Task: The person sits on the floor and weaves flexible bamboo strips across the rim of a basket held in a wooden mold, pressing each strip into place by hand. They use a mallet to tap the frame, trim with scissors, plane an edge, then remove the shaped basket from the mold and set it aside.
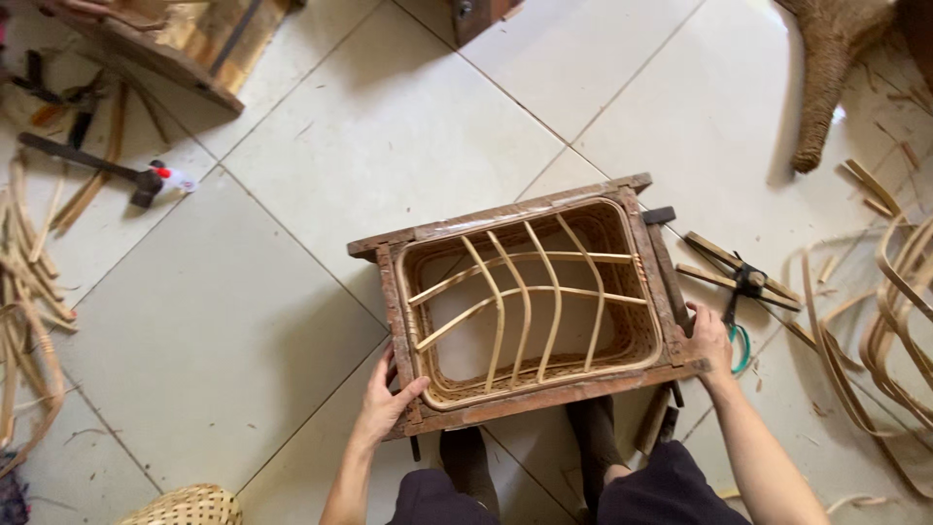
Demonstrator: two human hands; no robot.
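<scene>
hidden: lower legs of the wooden frame (530, 399) sit under it, only stubs show near the person's dark-socked feet (466, 457). Person's body cut off at the bottom edge. Woven basket (190, 506) at lower left of the frame is half out of view.
hard to tell: clutter at far left of the frame is a mix of cane strips (29, 292); can't separate single pieces.
frame position: on the tiled floor (224, 331), mid-picture, right in front of the person's feet.
frame axis: long axis runs left-right, tilted slightly, right end farther from the person. Opening faces up.
inside frame: woven cane tray (641, 321) lines the walls; bent ribs (525, 301) cross the opening, floor visible through them.
left hand (389, 399): clenched on the frame's near-left corner, thumb on top.
right hand (709, 340): grasping the frame's right edge near the near-right corner.
right of frame: shears with green handle (741, 292) on the floor, just beside the right hand; bent cane hoops (894, 321) further right.
left of frame: hammer (92, 165), well apart.
beyond frame: wicker-wrapped leg (826, 78) at upper right, wooden box (194, 49) at upper left.
</scene>
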